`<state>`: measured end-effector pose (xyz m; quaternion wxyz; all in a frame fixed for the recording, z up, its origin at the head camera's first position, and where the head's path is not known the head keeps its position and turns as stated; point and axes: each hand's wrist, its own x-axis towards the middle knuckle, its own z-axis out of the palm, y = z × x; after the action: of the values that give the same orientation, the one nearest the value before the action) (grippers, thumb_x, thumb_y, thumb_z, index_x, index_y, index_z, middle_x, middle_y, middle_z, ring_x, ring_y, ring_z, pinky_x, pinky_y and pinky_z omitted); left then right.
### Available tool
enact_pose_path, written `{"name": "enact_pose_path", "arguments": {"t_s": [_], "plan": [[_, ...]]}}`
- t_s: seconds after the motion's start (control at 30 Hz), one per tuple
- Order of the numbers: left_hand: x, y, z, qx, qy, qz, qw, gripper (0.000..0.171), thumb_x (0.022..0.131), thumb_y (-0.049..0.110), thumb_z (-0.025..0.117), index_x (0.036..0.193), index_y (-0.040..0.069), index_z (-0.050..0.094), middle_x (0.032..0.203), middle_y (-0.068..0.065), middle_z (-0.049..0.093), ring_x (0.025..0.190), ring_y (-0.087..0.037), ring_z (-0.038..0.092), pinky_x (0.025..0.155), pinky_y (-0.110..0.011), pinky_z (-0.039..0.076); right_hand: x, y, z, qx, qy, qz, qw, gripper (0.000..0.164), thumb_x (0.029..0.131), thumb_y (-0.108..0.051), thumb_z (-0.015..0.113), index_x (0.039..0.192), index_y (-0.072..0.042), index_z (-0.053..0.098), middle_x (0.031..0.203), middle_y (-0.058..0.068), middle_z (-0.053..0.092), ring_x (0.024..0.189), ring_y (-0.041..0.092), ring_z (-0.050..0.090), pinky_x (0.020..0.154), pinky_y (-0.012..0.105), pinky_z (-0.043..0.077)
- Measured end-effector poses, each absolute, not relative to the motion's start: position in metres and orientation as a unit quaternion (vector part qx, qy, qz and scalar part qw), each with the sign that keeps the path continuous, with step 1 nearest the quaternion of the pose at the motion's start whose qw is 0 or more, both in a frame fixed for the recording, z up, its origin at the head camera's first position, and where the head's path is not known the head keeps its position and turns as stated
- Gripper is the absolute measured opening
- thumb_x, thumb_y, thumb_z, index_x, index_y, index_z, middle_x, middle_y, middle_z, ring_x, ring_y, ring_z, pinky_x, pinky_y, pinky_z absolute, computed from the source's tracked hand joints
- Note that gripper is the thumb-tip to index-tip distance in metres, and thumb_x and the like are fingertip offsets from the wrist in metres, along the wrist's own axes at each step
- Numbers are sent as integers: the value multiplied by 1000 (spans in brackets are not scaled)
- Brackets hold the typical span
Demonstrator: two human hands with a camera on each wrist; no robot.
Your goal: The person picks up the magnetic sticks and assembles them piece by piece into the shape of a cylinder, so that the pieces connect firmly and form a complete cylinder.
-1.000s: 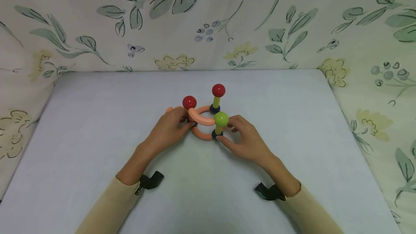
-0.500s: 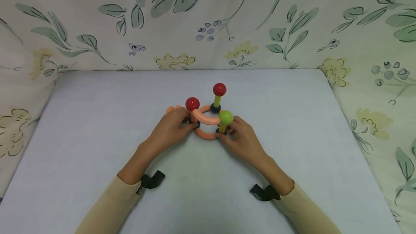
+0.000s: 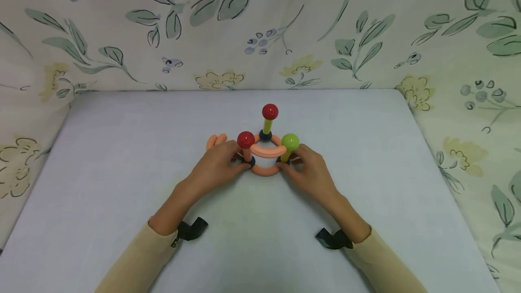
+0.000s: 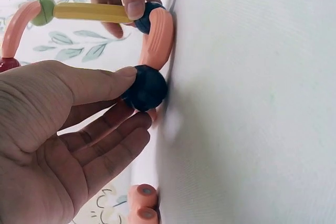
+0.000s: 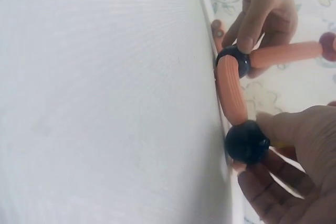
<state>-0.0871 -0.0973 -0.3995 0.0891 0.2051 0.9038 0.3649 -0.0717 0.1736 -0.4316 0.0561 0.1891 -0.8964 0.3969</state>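
Note:
A magnetic ball-and-stick frame stands on the table, its base ring made of curved orange rods (image 3: 265,171) and dark blue balls. My left hand (image 3: 217,162) pinches the front-left blue ball (image 4: 147,88) between thumb and fingers. The front-right blue ball (image 5: 247,142) is gripped likewise by my right hand (image 3: 311,171). Above the left one, an orange stick carries a red ball (image 3: 246,140); above the right one, a yellow stick (image 4: 92,13) carries a green ball (image 3: 291,143). A curved orange rod (image 3: 268,151) bridges these two. Behind, another red ball (image 3: 270,111) tops a yellow-green upright (image 3: 267,126).
Loose curved orange rods (image 3: 215,140) lie on the white table (image 3: 122,125) just beyond my left hand. A floral cloth (image 3: 260,26) rises behind the table's back edge and hangs along its sides. Dark straps (image 3: 334,238) sit at both wrists.
The frame has turned counterclockwise as seen from above: its left red ball came right and nearer, the green ball went right and slightly back. Both hands kept their hold on the base balls.

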Motion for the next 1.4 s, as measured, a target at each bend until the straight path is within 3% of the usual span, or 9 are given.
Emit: {"name": "enact_pose_path", "arguments": {"t_s": [0.17,0.3,0.53,0.73,1.07,1.4], "plan": [[-89,-106,-392,198,904,367,99,20,93,5,80,111,13,75,114,-4,77,109,-22,75,97,-43,61,-72,174,-430,180,-899,395,52,43,88,-12,88,125,-5,68,112,10,76,103,24,76,87,42,65],[-90,-119,-384,162,918,350,89,33,97,14,77,129,9,73,123,-9,76,108,-25,76,94,-48,61,-72,174,-428,181,-900,393,47,42,89,-12,87,126,-5,69,112,11,76,103,25,76,87,42,65],[-97,-143,-380,120,931,340,54,36,104,28,68,135,9,70,117,-9,77,102,-27,73,86,-47,60,-73,174,-427,184,-900,392,54,42,89,-10,86,127,-4,69,112,12,76,102,26,76,87,42,65],[-102,-154,-385,61,937,337,64,43,107,31,62,142,7,64,128,-13,73,112,-32,72,87,-51,60,-73,176,-426,192,-901,385,55,43,89,-11,86,128,-5,68,114,11,76,104,26,76,87,42,65],[-108,-158,-392,9,944,303,133,54,108,43,58,141,1,63,124,-21,73,113,-36,69,91,-51,57,-72,178,-425,191,-904,379,49,40,92,-11,83,130,-7,68,116,10,77,106,26,76,87,44,65],[-108,-159,-397,2,949,290,120,48,107,39,58,129,-2,68,114,-20,74,97,-32,67,80,-43,55,-73,179,-426,193,-905,377,40,37,93,-10,82,127,-4,70,115,13,76,107,28,76,88,43,65]]}}
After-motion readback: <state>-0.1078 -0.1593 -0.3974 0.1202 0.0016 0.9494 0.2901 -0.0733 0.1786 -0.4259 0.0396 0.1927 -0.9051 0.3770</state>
